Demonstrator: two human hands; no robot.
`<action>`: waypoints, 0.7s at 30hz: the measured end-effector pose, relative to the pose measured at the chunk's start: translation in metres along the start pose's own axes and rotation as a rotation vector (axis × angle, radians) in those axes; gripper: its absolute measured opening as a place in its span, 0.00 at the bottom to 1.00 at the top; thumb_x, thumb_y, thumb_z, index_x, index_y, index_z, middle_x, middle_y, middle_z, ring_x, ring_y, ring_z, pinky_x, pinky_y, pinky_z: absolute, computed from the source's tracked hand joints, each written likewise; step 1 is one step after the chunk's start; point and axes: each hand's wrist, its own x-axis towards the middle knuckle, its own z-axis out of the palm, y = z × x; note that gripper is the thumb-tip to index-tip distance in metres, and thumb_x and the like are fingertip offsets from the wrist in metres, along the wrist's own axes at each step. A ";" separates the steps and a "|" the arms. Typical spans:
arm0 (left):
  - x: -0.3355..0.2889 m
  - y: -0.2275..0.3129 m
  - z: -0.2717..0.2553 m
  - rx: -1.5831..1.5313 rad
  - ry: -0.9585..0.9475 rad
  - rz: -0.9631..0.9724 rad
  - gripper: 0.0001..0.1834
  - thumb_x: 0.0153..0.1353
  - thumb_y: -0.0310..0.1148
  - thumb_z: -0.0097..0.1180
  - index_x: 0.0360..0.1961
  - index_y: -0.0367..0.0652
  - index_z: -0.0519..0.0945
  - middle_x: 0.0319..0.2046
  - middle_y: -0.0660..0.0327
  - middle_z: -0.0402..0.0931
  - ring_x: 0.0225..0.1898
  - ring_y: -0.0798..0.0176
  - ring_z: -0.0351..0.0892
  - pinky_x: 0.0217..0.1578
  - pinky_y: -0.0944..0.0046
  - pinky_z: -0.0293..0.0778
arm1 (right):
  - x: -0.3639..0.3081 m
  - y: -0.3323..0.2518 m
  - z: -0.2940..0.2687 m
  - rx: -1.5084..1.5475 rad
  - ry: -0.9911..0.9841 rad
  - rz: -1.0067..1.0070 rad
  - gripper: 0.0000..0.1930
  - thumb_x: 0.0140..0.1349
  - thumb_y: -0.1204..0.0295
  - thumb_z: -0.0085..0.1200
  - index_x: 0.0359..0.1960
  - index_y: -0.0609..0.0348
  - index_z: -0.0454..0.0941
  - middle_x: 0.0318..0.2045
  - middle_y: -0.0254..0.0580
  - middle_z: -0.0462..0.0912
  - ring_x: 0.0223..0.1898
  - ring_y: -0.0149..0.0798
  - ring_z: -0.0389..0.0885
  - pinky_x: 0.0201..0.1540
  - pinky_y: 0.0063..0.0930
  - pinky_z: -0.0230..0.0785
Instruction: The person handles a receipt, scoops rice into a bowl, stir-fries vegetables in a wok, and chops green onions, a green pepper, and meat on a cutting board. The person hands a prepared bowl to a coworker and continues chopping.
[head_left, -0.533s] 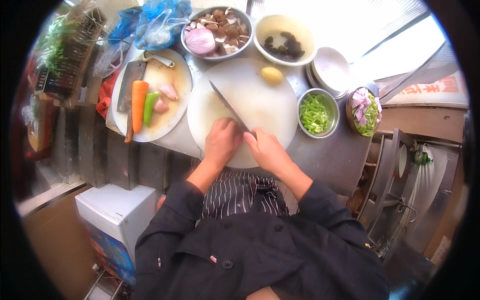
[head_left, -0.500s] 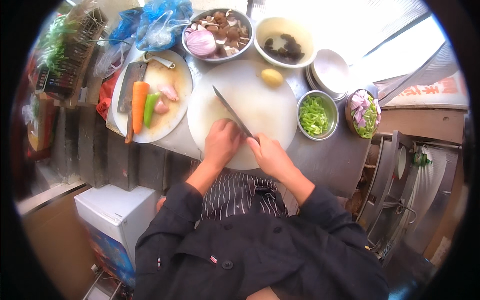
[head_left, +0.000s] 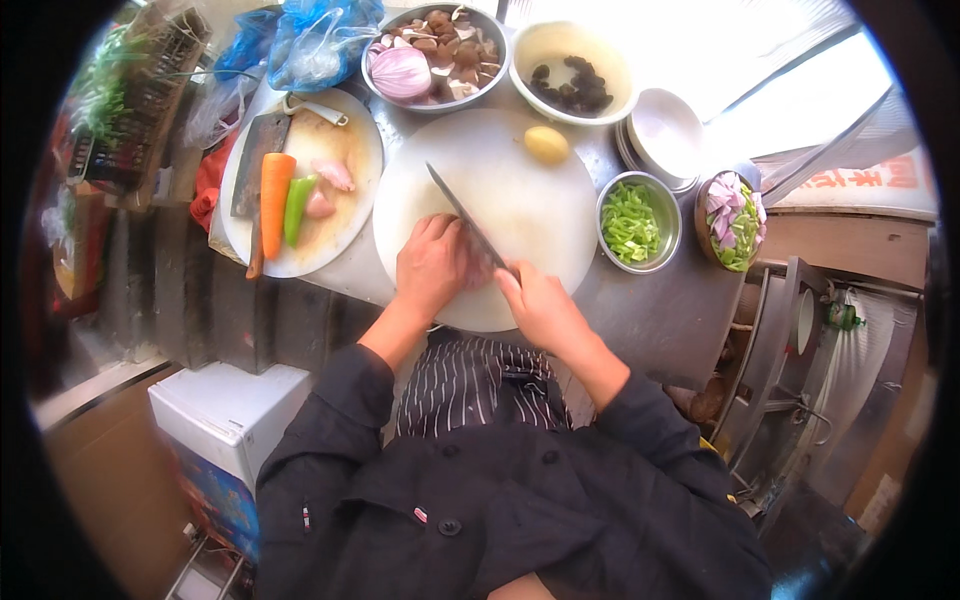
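Observation:
My right hand is closed round the handle of a long knife, its blade pointing away and to the left over the round white cutting board. Along the left side of the blade, a small pinkish piece of food rests on the board, too blurred to name exactly. My left hand curls over it with bent fingers, holding it down close to the blade. A yellow potato-like piece lies near the board's far right edge.
A second board at left bears a cleaver, carrot, green pepper and pink pieces. Behind stand bowls of mushrooms with onion and dark fungus. To the right are bowls of chopped greens and mixed vegetables.
My left hand has shifted slightly left and away from me, and the pinkish piece now shows more beside the blade. The knife stays nearly in place.

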 end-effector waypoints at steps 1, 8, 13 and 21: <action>0.000 0.001 -0.002 -0.011 -0.035 -0.009 0.12 0.64 0.27 0.63 0.48 0.37 0.87 0.50 0.55 0.86 0.54 0.46 0.84 0.53 0.52 0.82 | 0.010 0.002 -0.001 -0.010 -0.045 0.035 0.23 0.83 0.55 0.49 0.53 0.68 0.81 0.37 0.69 0.87 0.43 0.70 0.87 0.47 0.54 0.77; 0.002 0.002 -0.012 -0.015 -0.082 0.007 0.15 0.65 0.27 0.63 0.52 0.36 0.86 0.52 0.54 0.85 0.55 0.45 0.83 0.55 0.50 0.82 | -0.007 0.023 -0.036 0.124 -0.171 0.310 0.25 0.82 0.54 0.49 0.52 0.69 0.84 0.43 0.71 0.87 0.50 0.70 0.85 0.54 0.54 0.76; 0.000 0.003 -0.017 -0.031 -0.076 -0.029 0.15 0.65 0.28 0.64 0.52 0.35 0.85 0.52 0.53 0.85 0.55 0.45 0.83 0.55 0.50 0.82 | -0.037 0.002 -0.034 0.007 -0.074 0.124 0.22 0.83 0.56 0.50 0.55 0.68 0.82 0.31 0.66 0.85 0.38 0.66 0.87 0.44 0.52 0.75; 0.003 0.006 -0.016 -0.020 -0.080 -0.014 0.12 0.65 0.28 0.64 0.48 0.36 0.87 0.50 0.52 0.86 0.53 0.46 0.84 0.53 0.51 0.82 | -0.015 -0.013 -0.021 0.001 -0.154 0.167 0.26 0.82 0.55 0.49 0.69 0.64 0.76 0.46 0.74 0.87 0.54 0.74 0.84 0.60 0.56 0.75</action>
